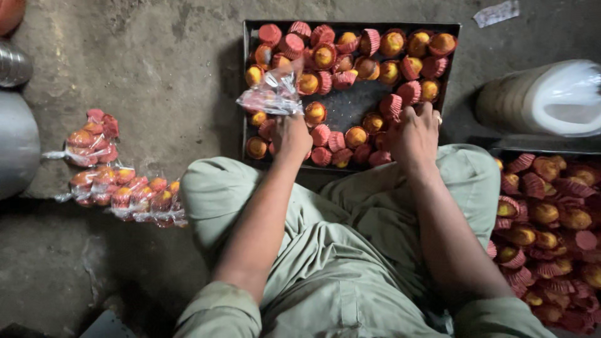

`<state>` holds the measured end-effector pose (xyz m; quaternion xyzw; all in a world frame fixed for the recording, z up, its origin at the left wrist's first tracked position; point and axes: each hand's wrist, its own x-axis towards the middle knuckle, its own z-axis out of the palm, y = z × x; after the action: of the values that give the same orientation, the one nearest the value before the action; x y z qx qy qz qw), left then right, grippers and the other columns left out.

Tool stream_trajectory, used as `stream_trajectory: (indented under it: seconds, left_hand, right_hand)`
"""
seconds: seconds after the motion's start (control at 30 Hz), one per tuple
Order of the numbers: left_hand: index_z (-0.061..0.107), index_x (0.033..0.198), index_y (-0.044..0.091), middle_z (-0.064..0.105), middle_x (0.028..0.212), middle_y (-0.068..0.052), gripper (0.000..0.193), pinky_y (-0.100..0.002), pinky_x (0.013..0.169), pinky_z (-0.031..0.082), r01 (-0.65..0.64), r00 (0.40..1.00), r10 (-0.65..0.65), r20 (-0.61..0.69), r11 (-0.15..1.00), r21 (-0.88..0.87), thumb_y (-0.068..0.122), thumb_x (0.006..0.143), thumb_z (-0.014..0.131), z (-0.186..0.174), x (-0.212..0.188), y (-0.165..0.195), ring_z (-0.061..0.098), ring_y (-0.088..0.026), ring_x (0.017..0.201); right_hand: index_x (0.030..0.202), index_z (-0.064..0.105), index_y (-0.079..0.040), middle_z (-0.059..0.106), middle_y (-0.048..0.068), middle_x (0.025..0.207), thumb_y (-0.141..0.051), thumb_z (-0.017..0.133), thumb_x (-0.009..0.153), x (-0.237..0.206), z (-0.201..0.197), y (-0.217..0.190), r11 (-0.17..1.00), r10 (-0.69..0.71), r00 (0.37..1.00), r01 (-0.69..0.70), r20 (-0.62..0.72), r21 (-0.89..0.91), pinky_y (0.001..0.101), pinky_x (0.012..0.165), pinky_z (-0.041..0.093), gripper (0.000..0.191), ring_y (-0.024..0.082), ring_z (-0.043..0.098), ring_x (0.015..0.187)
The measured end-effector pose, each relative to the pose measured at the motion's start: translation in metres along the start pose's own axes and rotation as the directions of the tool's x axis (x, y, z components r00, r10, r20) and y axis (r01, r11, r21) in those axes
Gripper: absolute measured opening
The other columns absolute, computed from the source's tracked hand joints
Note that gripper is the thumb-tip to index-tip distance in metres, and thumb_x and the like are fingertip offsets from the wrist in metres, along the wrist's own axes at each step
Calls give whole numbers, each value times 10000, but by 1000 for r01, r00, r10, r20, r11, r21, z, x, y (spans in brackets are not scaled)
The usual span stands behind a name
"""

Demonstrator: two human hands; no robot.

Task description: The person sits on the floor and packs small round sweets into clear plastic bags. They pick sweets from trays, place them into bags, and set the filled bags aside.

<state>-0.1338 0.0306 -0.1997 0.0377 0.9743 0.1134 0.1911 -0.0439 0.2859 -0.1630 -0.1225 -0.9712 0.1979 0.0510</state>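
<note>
A dark metal tray (pixel 350 106) lies on the floor in front of my knees, holding several small yellow cakes in red paper cups (pixel 323 57), some upright and some tipped over. My left hand (pixel 291 134) is over the tray's left side, shut on a clear plastic bag (pixel 273 95) that has a few cakes inside. My right hand (pixel 416 133) reaches down into the cakes at the tray's near right; its fingertips are hidden among them, so I cannot tell whether it holds one.
Filled clear bags of cakes (pixel 119 188) lie in a loose pile on the floor at left. A second tray heaped with cakes (pixel 551 238) sits at right. A white plastic roll (pixel 551 97) lies far right. Metal vessels (pixel 15 138) stand along the left edge.
</note>
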Motion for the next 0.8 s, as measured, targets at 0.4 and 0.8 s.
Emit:
stream_trajectory:
  seconds: [0.4, 0.8]
  left_hand:
    - [552, 1184, -6, 651, 984, -149, 436, -474, 794, 549, 2, 966, -176, -187, 733, -680, 80, 784, 701, -37, -8, -36, 661, -336, 893]
    - [588, 1138, -2, 516, 811, -2, 265, -251, 659, 425, 165, 952, 307, 20, -455, -875, -6, 874, 575, -57, -133, -18, 494, -101, 711]
  right_hand:
    - [1150, 575, -100, 590, 212, 1060, -89, 703, 750, -16, 54, -140, 803, -549, 831, 555, -92, 217, 487, 745, 498, 420, 407, 593, 918]
    - [1081, 396, -135, 611, 4, 1101, 34, 681, 931, -71, -63, -141, 63, 42, 969, -246, 243, 967, 200, 634, 453, 363, 53, 516, 790]
